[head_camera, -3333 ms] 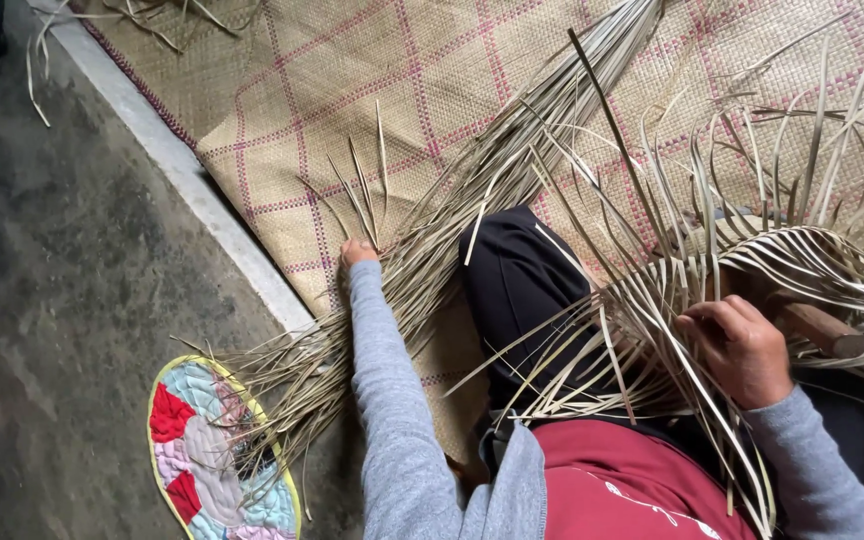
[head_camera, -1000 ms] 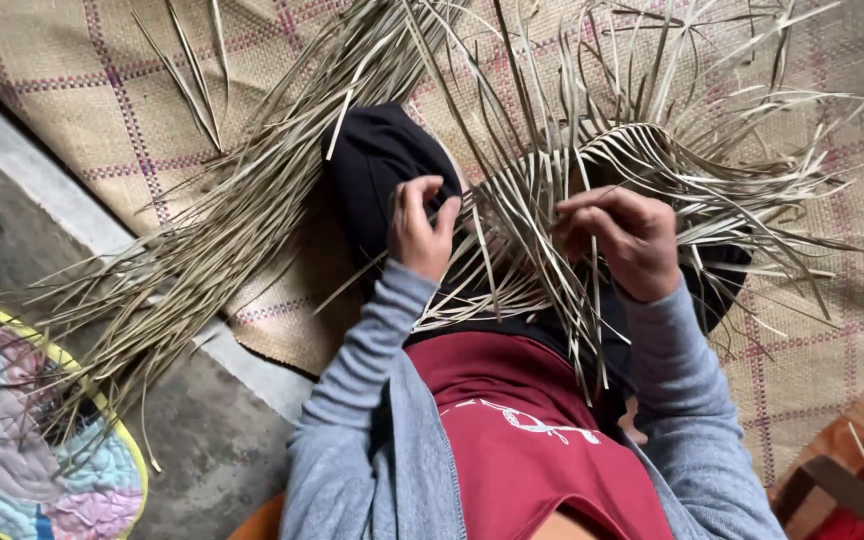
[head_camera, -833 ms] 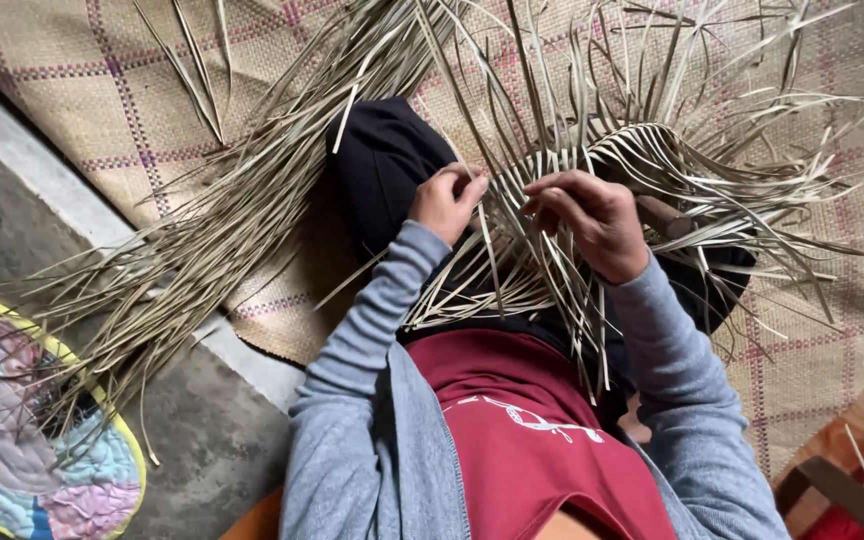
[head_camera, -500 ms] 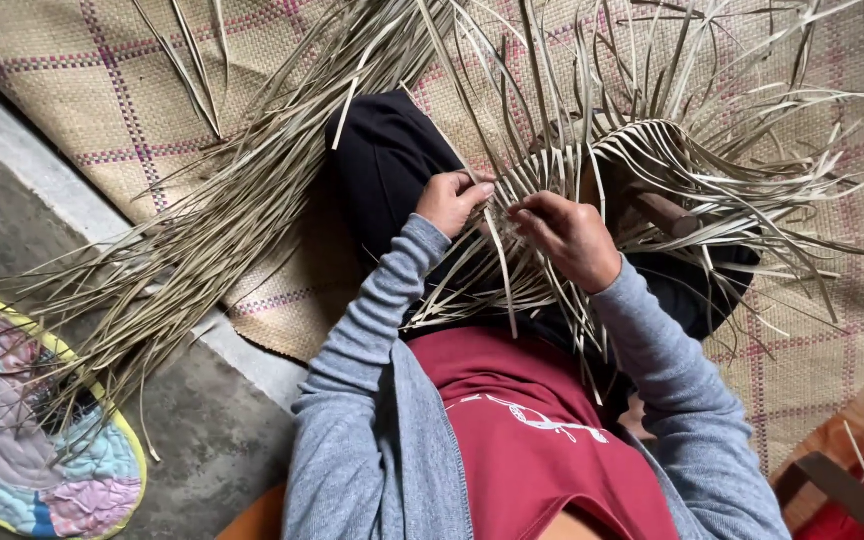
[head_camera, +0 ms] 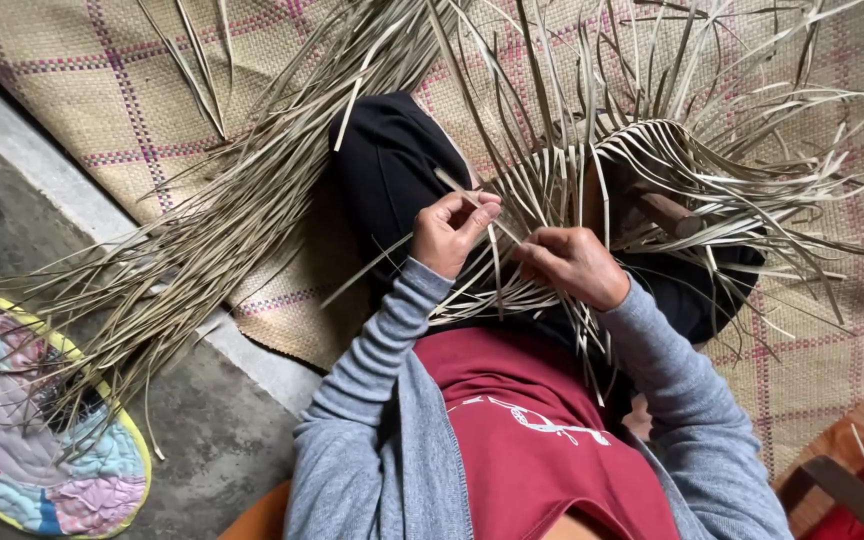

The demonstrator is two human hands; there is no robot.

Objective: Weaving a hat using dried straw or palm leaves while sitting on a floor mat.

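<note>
Seated weaver seen from above. A woven mat covers the floor; a loose bundle of dry leaf strips fans across its edge toward a patchwork cushion on the concrete floor. The half-woven piece rests over the lap, its free ends splaying upward and outward, screening the knees and a wooden block beneath. The left hand has its fingers pinched on a single strip, whose long axis runs diagonally from upper left to lower right. The right hand has its fingers closed on neighbouring strips; exactly which ones is hard to make out. A reddish wooden object is cut off at lower right.
</note>
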